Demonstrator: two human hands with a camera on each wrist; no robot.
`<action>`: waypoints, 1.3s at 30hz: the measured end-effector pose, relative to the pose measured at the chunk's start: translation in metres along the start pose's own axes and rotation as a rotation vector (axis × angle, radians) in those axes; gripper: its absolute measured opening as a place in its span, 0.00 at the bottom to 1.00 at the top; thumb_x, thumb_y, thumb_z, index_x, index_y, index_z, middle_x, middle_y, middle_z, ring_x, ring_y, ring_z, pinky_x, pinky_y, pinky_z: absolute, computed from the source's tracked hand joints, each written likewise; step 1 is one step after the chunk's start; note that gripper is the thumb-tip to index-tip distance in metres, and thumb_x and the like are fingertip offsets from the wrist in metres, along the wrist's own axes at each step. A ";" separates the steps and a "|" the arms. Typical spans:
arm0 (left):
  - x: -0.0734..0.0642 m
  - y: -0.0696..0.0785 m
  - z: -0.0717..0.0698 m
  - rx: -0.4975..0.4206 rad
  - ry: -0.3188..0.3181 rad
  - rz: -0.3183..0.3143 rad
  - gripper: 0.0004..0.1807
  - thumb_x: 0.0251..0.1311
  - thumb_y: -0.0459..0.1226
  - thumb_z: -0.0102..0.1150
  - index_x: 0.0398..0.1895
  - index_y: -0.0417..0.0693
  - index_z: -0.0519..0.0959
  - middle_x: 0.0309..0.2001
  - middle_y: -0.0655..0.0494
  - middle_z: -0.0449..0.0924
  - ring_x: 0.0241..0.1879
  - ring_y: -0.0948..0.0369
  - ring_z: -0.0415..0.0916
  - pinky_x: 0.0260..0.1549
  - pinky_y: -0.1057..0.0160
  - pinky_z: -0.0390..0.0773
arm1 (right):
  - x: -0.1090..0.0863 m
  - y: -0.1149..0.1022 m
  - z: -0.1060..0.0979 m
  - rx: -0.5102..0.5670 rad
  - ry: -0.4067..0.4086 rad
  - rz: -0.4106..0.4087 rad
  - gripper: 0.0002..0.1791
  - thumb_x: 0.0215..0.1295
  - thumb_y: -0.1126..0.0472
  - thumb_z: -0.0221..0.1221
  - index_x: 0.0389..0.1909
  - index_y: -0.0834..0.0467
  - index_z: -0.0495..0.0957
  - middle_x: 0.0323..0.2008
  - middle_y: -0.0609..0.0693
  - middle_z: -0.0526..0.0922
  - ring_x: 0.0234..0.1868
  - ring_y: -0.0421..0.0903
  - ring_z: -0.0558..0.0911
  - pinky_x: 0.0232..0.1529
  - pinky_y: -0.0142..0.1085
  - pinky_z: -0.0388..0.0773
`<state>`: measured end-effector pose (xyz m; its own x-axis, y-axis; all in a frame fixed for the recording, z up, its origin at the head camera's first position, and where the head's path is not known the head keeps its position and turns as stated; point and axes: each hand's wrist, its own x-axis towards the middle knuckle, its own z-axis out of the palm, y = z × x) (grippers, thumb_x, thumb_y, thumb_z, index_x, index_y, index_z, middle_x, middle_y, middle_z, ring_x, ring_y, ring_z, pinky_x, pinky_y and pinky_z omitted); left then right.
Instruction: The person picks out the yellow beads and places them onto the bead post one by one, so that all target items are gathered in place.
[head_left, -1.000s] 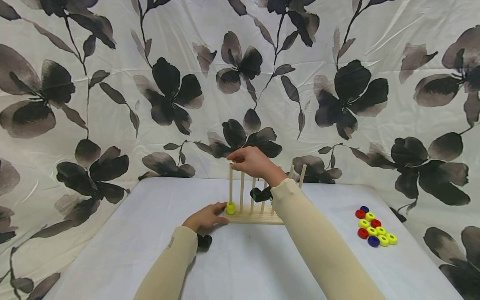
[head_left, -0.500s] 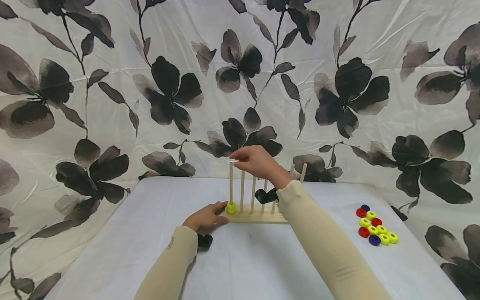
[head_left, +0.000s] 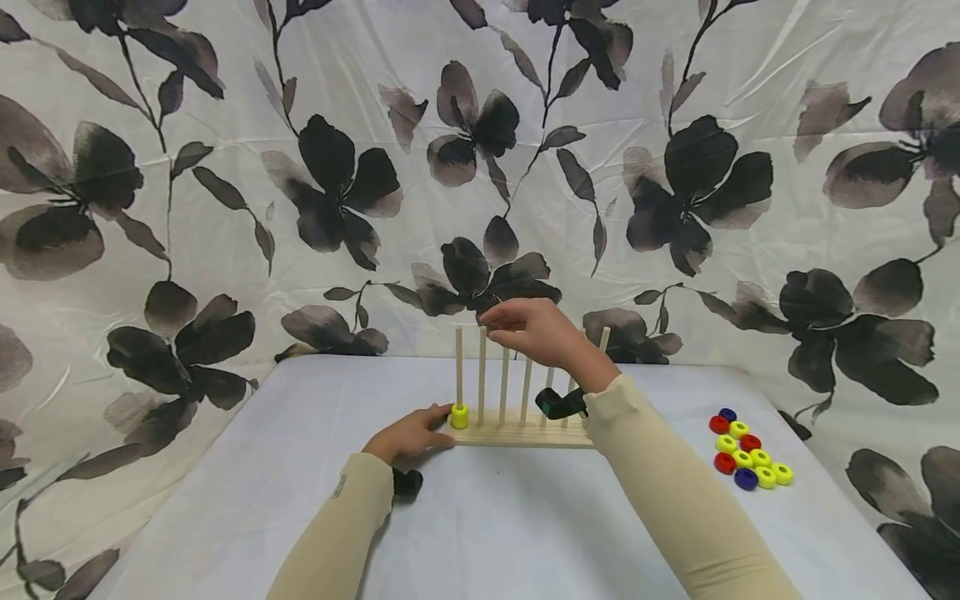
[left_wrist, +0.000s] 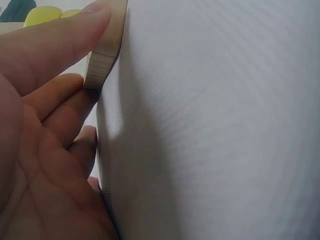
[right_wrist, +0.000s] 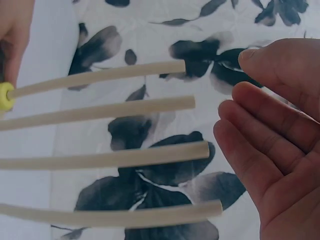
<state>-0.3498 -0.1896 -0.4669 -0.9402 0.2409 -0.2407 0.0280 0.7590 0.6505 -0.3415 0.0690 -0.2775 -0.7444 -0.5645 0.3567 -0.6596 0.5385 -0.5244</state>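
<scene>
Yellow rings (head_left: 460, 419) on the leftmost peg (head_left: 460, 367) of the wooden rack (head_left: 513, 437).
The left hand (head_left: 409, 435) grips the rack's end; the right hand (head_left: 536, 332), relaxed and empty, is above it. Stacking seems the step; next may need loose rings (head_left: 741, 464), right of the rack.

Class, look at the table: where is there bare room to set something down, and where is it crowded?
Bare: the white table between the right sleeve and the loose rings; left of the left hand; and before the wooden rack, between both sleeves. Crowded: the rack's left end, with that hand and the yellow rings.
</scene>
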 end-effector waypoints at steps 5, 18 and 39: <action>0.001 -0.002 0.000 0.016 0.011 0.007 0.40 0.57 0.51 0.65 0.73 0.65 0.61 0.76 0.47 0.52 0.76 0.45 0.46 0.70 0.35 0.49 | -0.011 0.005 -0.006 0.031 -0.003 0.019 0.16 0.67 0.58 0.59 0.54 0.53 0.80 0.54 0.49 0.83 0.56 0.47 0.82 0.57 0.40 0.79; -0.001 -0.001 0.001 0.008 0.011 -0.019 0.41 0.57 0.51 0.65 0.74 0.63 0.60 0.77 0.47 0.51 0.76 0.45 0.45 0.71 0.36 0.49 | -0.045 0.023 -0.018 0.136 0.040 0.047 0.16 0.67 0.56 0.60 0.54 0.54 0.80 0.52 0.51 0.84 0.54 0.46 0.83 0.57 0.42 0.79; 0.000 0.002 0.000 0.037 0.014 -0.008 0.40 0.57 0.51 0.65 0.73 0.62 0.61 0.76 0.47 0.52 0.76 0.44 0.46 0.71 0.36 0.49 | -0.106 0.064 -0.039 0.199 0.096 0.157 0.17 0.67 0.54 0.60 0.54 0.56 0.80 0.52 0.53 0.84 0.52 0.45 0.83 0.54 0.42 0.81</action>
<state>-0.3497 -0.1886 -0.4657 -0.9450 0.2269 -0.2356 0.0329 0.7825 0.6218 -0.3087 0.1877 -0.3186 -0.8486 -0.4167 0.3261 -0.5092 0.4757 -0.7172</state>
